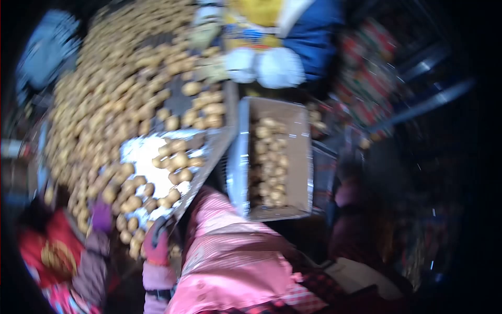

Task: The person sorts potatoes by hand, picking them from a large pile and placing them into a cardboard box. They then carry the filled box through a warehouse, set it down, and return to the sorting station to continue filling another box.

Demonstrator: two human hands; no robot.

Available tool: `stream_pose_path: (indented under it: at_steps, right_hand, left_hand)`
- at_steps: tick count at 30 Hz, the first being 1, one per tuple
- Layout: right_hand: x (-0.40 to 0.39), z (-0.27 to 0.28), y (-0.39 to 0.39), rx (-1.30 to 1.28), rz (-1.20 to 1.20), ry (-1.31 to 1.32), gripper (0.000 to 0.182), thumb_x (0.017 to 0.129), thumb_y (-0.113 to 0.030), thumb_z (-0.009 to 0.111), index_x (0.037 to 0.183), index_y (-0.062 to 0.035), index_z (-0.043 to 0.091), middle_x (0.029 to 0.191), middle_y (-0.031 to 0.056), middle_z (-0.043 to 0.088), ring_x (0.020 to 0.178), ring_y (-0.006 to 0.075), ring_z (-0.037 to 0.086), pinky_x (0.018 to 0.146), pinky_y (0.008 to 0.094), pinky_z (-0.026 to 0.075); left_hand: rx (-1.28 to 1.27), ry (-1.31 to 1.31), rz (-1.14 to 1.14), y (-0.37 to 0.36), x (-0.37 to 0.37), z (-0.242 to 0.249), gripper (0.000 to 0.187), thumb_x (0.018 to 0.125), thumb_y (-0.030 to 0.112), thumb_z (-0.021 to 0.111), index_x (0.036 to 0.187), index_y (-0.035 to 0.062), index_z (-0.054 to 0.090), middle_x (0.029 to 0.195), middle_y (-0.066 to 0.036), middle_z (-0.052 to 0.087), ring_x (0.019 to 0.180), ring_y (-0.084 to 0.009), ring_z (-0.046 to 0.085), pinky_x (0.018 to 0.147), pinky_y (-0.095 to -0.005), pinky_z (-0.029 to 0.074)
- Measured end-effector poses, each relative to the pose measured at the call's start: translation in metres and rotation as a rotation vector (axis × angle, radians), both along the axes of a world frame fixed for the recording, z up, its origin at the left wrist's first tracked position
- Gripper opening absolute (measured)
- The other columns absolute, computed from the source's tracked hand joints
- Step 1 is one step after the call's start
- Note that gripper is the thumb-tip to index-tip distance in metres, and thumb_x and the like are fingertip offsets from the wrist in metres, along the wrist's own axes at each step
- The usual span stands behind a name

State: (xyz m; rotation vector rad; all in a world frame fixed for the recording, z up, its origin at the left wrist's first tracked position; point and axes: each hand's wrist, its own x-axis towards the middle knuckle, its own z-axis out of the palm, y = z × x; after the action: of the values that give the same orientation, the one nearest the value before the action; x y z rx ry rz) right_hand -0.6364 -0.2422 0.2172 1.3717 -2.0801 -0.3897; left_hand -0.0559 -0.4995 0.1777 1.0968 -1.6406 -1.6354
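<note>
My left hand (157, 243), in a pink and dark glove, is at the near edge of a sorting table (212, 157), beside round, pale brown potatoes (133, 201). Motion blur hides how its fingers are held. To the right of the box, my right hand (349, 168) is dark and smeared below the glare; whether it holds anything cannot be made out. Between my hands, a cardboard box (296, 157) with potatoes inside (272, 162) stands against the table's right side. Bright light falls on a bare patch of the table.
At bottom left, a co-worker's purple-gloved hand (102, 215) is by the potatoes. Across the table is a person in yellow and blue (314, 31). Another person in light blue (47, 47) is at upper left. Red and green patterned sacks (368, 68) lie at right.
</note>
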Motion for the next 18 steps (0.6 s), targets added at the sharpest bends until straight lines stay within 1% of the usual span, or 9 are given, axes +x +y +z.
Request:
stream_pose_path:
  at_steps: [1, 2, 6, 7, 9, 12, 15, 16, 18]
  right_hand:
    - [0.018, -0.003, -0.026, 0.033, 0.148, 0.073, 0.009, 0.092, -0.017, 0.052, 0.091, -0.0098, 0.056, 0.080, 0.0025, 0.057, 0.079, 0.0173, 0.058, 0.072, 0.0287, 0.050]
    - [0.029, -0.022, -0.066, 0.029, 0.231, 0.033, 0.009, 0.092, -0.017, 0.052, 0.091, -0.0098, 0.056, 0.080, 0.0025, 0.057, 0.079, 0.0173, 0.058, 0.072, 0.0287, 0.050]
    - [0.115, -0.062, -0.188, -0.557, 0.064, -1.707, 0.035, 0.089, -0.018, 0.058, 0.121, -0.0019, 0.056, 0.105, 0.0055, 0.063, 0.094, 0.0154, 0.060, 0.081, 0.0261, 0.047]
    - [0.136, -0.064, -0.223, -0.454, 0.056, -1.933, 0.036, 0.085, -0.017, 0.062, 0.118, -0.0050, 0.058, 0.110, 0.0096, 0.061, 0.106, 0.0220, 0.057, 0.090, 0.0322, 0.045]
    - [0.170, -0.047, -0.279, -0.123, 0.579, -0.968, 0.048, 0.073, -0.017, 0.072, 0.120, -0.0139, 0.058, 0.122, 0.0143, 0.054, 0.116, 0.0307, 0.049, 0.097, 0.0402, 0.041]
    - [0.216, -0.016, -0.323, 0.228, 0.214, -0.679, 0.055, 0.062, -0.033, 0.079, 0.111, -0.0193, 0.060, 0.120, 0.0140, 0.048, 0.115, 0.0343, 0.042, 0.098, 0.0442, 0.036]
    - [0.198, -0.042, -0.327, 0.035, 0.397, -0.624, 0.059, 0.062, -0.031, 0.078, 0.116, -0.0201, 0.059, 0.117, 0.0127, 0.049, 0.116, 0.0351, 0.042, 0.098, 0.0462, 0.035]
    - [0.202, -0.033, -0.329, 0.177, 0.324, -0.773, 0.064, 0.063, -0.031, 0.077, 0.122, -0.0199, 0.055, 0.119, 0.0117, 0.049, 0.120, 0.0358, 0.040, 0.100, 0.0467, 0.034]
    - [0.215, -0.030, -0.332, 0.217, 0.441, -0.686, 0.059, 0.064, -0.032, 0.077, 0.119, -0.0197, 0.058, 0.118, 0.0108, 0.049, 0.120, 0.0336, 0.040, 0.100, 0.0458, 0.034]
  left_hand:
    - [-0.113, -0.100, 0.026, 0.000, 0.001, 0.001, 0.034, 0.089, 0.009, 0.056, 0.120, -0.0056, 0.056, 0.116, -0.015, 0.060, 0.108, -0.0224, 0.057, 0.096, -0.0331, 0.043]
    - [-0.032, -0.083, 0.094, 0.006, 0.001, 0.007, 0.033, 0.088, 0.006, 0.056, 0.119, -0.0050, 0.057, 0.116, -0.015, 0.060, 0.107, -0.0217, 0.057, 0.095, -0.0321, 0.044]
    - [0.043, -0.026, 0.134, 0.013, 0.006, 0.006, 0.035, 0.085, 0.003, 0.057, 0.119, -0.0044, 0.057, 0.116, -0.015, 0.062, 0.108, -0.0211, 0.058, 0.094, -0.0316, 0.044]
    - [0.011, -0.056, 0.128, 0.014, 0.008, 0.010, 0.036, 0.086, 0.003, 0.054, 0.121, -0.0063, 0.054, 0.118, -0.016, 0.060, 0.109, -0.0218, 0.058, 0.096, -0.0324, 0.042]
    - [-0.017, -0.089, 0.141, 0.021, 0.016, 0.006, 0.038, 0.087, 0.002, 0.051, 0.124, -0.0081, 0.052, 0.119, -0.017, 0.059, 0.110, -0.0225, 0.057, 0.099, -0.0332, 0.041]
    - [0.046, -0.087, 0.239, 0.032, 0.029, 0.006, 0.037, 0.087, 0.000, 0.049, 0.123, -0.0087, 0.052, 0.120, -0.017, 0.059, 0.111, -0.0218, 0.057, 0.099, -0.0325, 0.040]
    - [0.069, -0.088, 0.296, 0.040, 0.042, 0.004, 0.037, 0.088, 0.001, 0.050, 0.124, -0.0083, 0.052, 0.120, -0.017, 0.059, 0.111, -0.0215, 0.057, 0.099, -0.0324, 0.040]
    - [0.058, -0.091, 0.310, 0.043, 0.045, -0.001, 0.037, 0.088, 0.002, 0.051, 0.124, -0.0078, 0.052, 0.119, -0.016, 0.059, 0.111, -0.0213, 0.057, 0.098, -0.0322, 0.041]
    - [0.066, -0.068, 0.323, 0.046, 0.044, -0.006, 0.037, 0.089, 0.003, 0.051, 0.124, -0.0076, 0.052, 0.120, -0.016, 0.059, 0.111, -0.0212, 0.057, 0.098, -0.0322, 0.041]
